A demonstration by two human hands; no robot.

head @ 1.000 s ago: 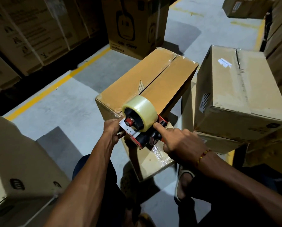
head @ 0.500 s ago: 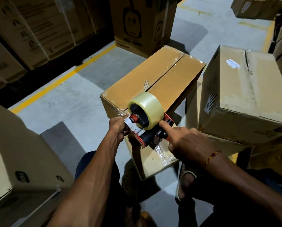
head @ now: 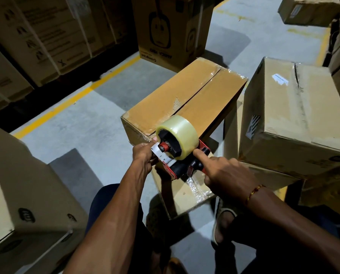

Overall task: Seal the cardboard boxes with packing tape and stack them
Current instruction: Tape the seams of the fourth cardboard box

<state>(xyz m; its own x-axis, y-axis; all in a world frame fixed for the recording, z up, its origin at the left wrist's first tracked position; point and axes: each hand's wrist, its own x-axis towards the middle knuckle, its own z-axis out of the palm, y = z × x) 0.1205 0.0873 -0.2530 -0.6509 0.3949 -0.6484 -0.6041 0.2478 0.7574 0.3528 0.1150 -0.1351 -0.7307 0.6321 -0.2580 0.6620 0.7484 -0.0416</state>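
A long brown cardboard box (head: 183, 97) lies in front of me, its two top flaps meeting along a middle seam. At its near end I hold a red and black tape dispenser (head: 182, 162) with a clear tape roll (head: 180, 133). My right hand (head: 224, 175) grips the dispenser's handle, index finger stretched along its top. My left hand (head: 144, 155) pinches the loose tape end at the dispenser's front, by the box's near top edge. A smaller box (head: 185, 194) with a taped top sits below the dispenser.
A large taped box (head: 295, 115) stands on another box at the right. A printed box (head: 171, 26) stands beyond, rows of cartons (head: 36, 36) line the far left, one carton (head: 17, 204) is near left. A yellow floor line (head: 76, 99) crosses the grey concrete.
The view has shifted slightly, so the boxes and dispenser sit a little further right. Both hands keep the same hold on the dispenser and tape end.
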